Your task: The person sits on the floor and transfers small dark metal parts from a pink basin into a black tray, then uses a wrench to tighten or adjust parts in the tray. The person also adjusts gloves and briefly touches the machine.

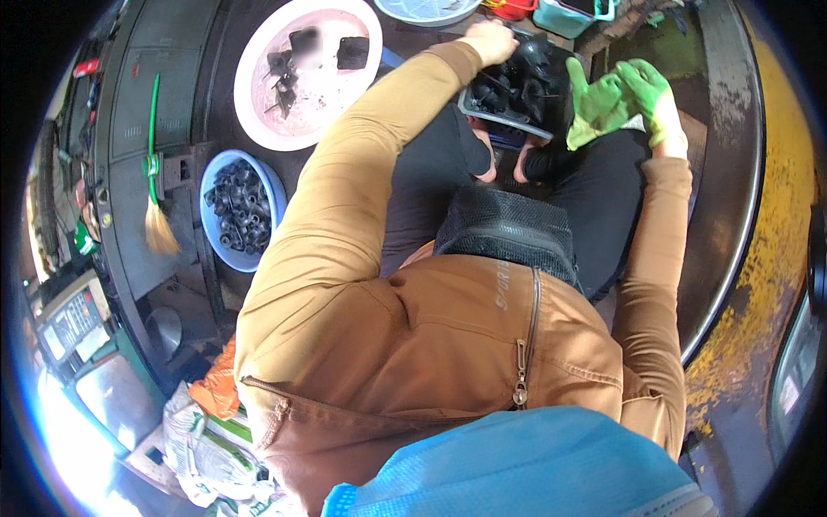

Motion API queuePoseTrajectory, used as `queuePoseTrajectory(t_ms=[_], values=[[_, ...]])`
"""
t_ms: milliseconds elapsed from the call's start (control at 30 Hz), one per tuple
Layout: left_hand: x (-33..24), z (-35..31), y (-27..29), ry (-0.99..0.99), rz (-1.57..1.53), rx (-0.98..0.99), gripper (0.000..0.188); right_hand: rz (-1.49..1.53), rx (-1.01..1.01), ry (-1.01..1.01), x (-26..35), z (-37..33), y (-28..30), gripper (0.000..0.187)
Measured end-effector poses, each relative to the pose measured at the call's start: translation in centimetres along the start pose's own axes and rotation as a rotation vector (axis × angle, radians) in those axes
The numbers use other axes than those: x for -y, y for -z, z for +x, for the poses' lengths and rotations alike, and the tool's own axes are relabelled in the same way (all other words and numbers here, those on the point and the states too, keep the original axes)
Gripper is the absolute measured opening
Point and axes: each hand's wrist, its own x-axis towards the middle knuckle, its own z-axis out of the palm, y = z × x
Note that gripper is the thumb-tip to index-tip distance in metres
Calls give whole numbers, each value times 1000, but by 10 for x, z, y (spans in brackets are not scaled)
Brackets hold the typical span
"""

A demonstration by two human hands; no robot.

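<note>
1. Nearest are the blue mask (517,461) at the lower edge and the brown jacket (439,345); beyond them a black mesh pouch (504,228) lies on the lap.
2. The right hand (642,99) wears a green glove with a paler cuff. Its fingers are bent and meet a second glove (594,105), just to their left; I cannot tell how firmly they pinch it. It is raised over the right thigh, to the right of the tray.
3. The left hand (489,43) is bare, stretched out to the far left side of the tray (504,121). Its fingers curve down among black parts (525,73); I cannot tell whether they grip one.
4. The tray, heaped with these parts, is between the knees; bare feet (485,164) show on its near side.
5. To its left, a pink basin (248,95) holds scattered black pieces (282,82) and a black square (352,52). Nearer, on the left, a blue bowl (277,202) is full of small black parts.
6. Past the bowl, a broom (159,228) leans against grey cabinets (138,86). A worn yellow panel (732,336) runs along the right.
7. At the far edge are a pale blue basket (431,10), a red container (514,9) and a teal bin (551,21).
</note>
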Motion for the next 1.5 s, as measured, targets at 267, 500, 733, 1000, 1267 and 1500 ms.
queuePoseTrajectory(t_ms=[267, 500, 733, 1000, 1267, 1500], values=[[83, -39, 47, 120, -485, -451, 39, 92, -39, -105, 21, -23, 0, 25], [286, -183, -34, 1158, -263, -291, 58, 163, 11, -179, 12, -8, -1, 18], [350, -227, -98, 1397, -403, -204, 76, 155, 20, -156, 16, 3, -11, 15], [389, -195, -119, 1255, -435, -243, 76, 68, 11, -180, 24, 9, -18, 12], [400, -211, -148, 1042, -230, -220, 44, 90, 3, -167, 16, 11, -15, 15], [393, -244, -116, 1050, -631, -374, 42, 210, 93, -197, 16, 11, -12, 14]])
